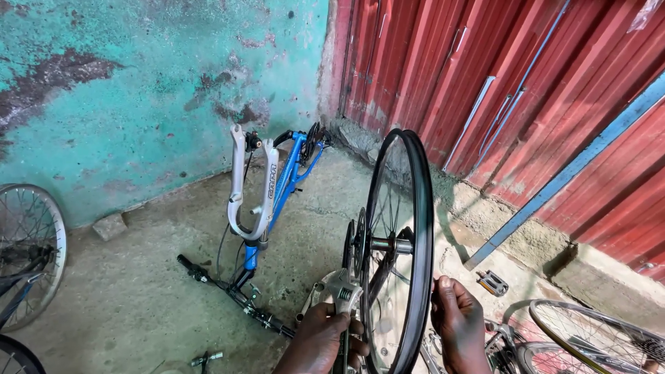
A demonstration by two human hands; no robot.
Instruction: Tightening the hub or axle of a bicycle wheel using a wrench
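Lying beyond wheel: upturned blue bike frame, pedal.

White fork of the upturned blue bicycle, dark lettered label down its right leg

This looks like a rough, open-fronted bicycle repair spot, a street-side workshop more than a shop. A blue frame with a white fork lies upside down on the bare concrete floor, its wheels off. Loose wheels sit at both edges, and a pedal lies by itself near the wall. The teal wall is peeling, and beside it runs red corrugated sheeting.
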